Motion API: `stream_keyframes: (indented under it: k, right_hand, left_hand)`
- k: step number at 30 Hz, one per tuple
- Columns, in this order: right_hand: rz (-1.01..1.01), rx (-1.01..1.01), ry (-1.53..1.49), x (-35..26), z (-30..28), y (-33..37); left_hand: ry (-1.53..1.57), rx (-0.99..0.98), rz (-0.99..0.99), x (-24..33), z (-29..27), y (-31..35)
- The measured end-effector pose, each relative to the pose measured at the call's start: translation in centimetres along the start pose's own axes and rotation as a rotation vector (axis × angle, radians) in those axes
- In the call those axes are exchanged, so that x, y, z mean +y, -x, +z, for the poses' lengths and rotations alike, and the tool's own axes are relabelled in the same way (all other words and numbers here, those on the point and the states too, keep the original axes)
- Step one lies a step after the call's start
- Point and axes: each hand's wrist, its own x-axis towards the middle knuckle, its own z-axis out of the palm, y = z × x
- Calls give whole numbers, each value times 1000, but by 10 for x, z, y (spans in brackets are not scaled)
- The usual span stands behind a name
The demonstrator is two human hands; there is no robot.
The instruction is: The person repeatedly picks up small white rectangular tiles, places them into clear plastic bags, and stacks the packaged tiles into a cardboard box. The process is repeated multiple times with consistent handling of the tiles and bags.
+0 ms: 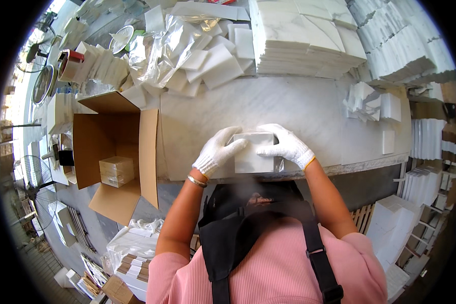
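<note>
My left hand and my right hand, both in white knitted gloves, grip a stack of square white tiles from its two sides. The stack lies at the front edge of the marble-topped table, close to my body. Both thumbs rest over its top face, while the other fingers curl round its far corners. Something shiny, like clear film, shows at its right side by the right hand. Left of my hands stands an open cardboard box, with a wrapped bundle inside.
Loose white foam-like sheets and crumpled clear film cover the table's back left. Large stacks of veined marble tiles stand at the back. Smaller pieces lie at the right. A standing fan is at far left.
</note>
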Motion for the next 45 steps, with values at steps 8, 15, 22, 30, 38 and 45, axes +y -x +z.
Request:
stream_keyframes:
  k: [8,15,22,30,38,45]
  right_hand:
    - [26,252,-51,14,36,65]
    - [279,456,-274,25,96,118]
    - [159,536,-1010,6,113,114]
    - [50,547,-801,-1,111,104]
    - [-327,324,-27,-3,65,67]
    - [-437,239,170,-5,24,6]
  left_hand:
    - [-108,-214,79,20,8,8]
    - [-203,-439,97,42,17,2]
    - [-147,-432,133,27,19,-3]
    - [124,-413,65,-3,6,9]
    - [378,-171,75,-22,-5,46]
    - [-165,125,320,-4,-16,21]
